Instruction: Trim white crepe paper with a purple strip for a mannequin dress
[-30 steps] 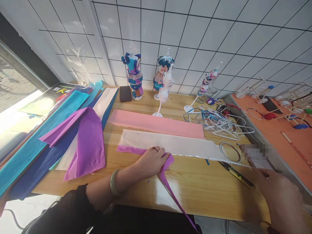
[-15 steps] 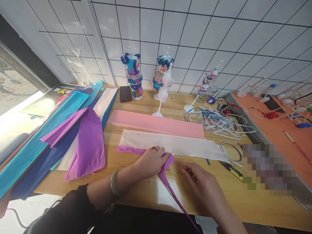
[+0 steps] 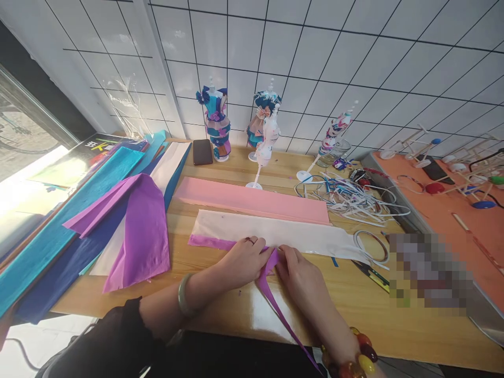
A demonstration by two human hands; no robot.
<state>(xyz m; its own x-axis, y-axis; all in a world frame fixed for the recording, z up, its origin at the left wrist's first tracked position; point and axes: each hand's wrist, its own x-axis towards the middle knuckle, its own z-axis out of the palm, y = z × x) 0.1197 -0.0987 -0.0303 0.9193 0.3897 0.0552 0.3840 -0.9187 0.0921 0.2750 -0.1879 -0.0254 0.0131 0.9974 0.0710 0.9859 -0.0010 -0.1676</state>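
Observation:
A purple crepe paper strip point(image 3: 275, 307) lies along the near edge of a white paper sheet point(image 3: 275, 233) and trails off the table's front edge. My left hand point(image 3: 246, 260) presses down on the strip with curled fingers. My right hand point(image 3: 301, 275) sits right beside it, fingers pinching the strip's raised fold. A pink paper sheet point(image 3: 252, 199) lies just behind the white one.
Folded purple paper point(image 3: 136, 231) and blue and teal rolls point(image 3: 66, 231) fill the left side. Small dress-form mannequins point(image 3: 216, 123) and a phone point(image 3: 202, 151) stand at the back. A tangle of cut strips point(image 3: 350, 197), a tape ring point(image 3: 370, 244) and scissors point(image 3: 372, 275) lie to the right.
My right hand came in from the far right, near the tape ring, across the table to the purple strip beside my left hand. The left hand stayed put.

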